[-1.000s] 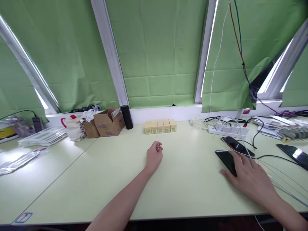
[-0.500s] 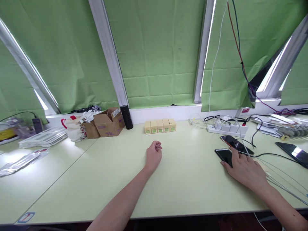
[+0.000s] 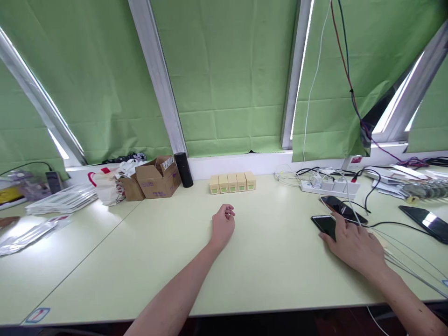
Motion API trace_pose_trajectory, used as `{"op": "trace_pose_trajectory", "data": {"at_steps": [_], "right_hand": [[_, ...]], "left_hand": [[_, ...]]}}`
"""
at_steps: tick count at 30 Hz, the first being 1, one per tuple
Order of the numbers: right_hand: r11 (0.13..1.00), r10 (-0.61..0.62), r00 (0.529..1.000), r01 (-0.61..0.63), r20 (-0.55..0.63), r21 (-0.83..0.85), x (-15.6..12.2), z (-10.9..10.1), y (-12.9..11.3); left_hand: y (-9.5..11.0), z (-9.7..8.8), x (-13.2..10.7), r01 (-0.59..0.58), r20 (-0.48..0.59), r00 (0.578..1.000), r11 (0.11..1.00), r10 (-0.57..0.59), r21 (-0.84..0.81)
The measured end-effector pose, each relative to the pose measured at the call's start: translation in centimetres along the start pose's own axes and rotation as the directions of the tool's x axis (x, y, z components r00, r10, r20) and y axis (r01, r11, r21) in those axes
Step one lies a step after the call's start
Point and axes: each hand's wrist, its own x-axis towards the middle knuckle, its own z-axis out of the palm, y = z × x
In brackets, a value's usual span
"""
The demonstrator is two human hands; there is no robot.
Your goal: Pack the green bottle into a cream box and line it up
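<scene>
My left hand [image 3: 223, 227] rests on its side on the pale table, fingers loosely curled in with nothing visible in them. Behind it, several small tan boxes [image 3: 232, 183] with green-marked fronts stand side by side in a row. On the right, my right hand [image 3: 357, 245] lies over a black smartphone [image 3: 325, 226] with a light rim, thumb at its near edge and index finger at its far edge. The palm hides the phone's right part. Just behind lies a second dark phone [image 3: 341, 208], with a white cable crossing it.
A white power strip [image 3: 331, 187] with chargers and cables lies at the back right, near papers and a dark tablet [image 3: 425, 223]. Cables run under my right forearm. Back left hold a black cylinder [image 3: 184, 170], an open cardboard box [image 3: 159, 179], a cloth bag [image 3: 109, 189] and plastic packets [image 3: 63, 198].
Both hands keep their pose and place. The view has shifted very slightly. A brown shape, too partial to identify, has come in at the far left edge.
</scene>
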Motion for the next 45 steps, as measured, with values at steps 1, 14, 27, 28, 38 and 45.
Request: {"op": "trace_pose_trajectory", "data": {"at_steps": [1, 14, 27, 28, 38, 45], "right_hand": [[1.0, -0.009, 1.0, 0.009, -0.004, 0.016, -0.4, -0.1, 0.2], [0.892, -0.19, 0.923, 0.305, -0.336, 0.333, -4.3, 2.6, 7.7], [0.92, -0.241, 0.915, 0.321, -0.322, 0.226, -3.1, 3.2, 8.7], [0.92, -0.242, 0.915, 0.322, -0.323, 0.222, -3.2, 3.2, 8.7], [0.927, -0.256, 0.915, 0.324, -0.311, 0.19, -3.3, 3.1, 8.6], [0.936, -0.266, 0.922, 0.317, -0.281, 0.152, -3.3, 2.7, 8.0]], "left_hand": [[0.0, 0.0, 0.0, -0.002, 0.001, 1.0, 1.0, 0.002, 0.009], [-0.9, 0.2, 0.8, -0.025, -0.011, 1.0, 1.0, 0.025, 0.008], [-1.0, 0.1, 0.8, -0.03, -0.016, 0.999, 0.999, 0.03, 0.013], [-1.0, 0.1, 0.8, -0.027, -0.018, 0.999, 1.0, 0.027, 0.012], [-0.8, 0.0, 0.8, -0.025, -0.012, 1.0, 1.0, 0.025, 0.014], [-0.8, 0.0, 0.7, -0.04, -0.017, 0.999, 0.999, 0.04, 0.021]]}}
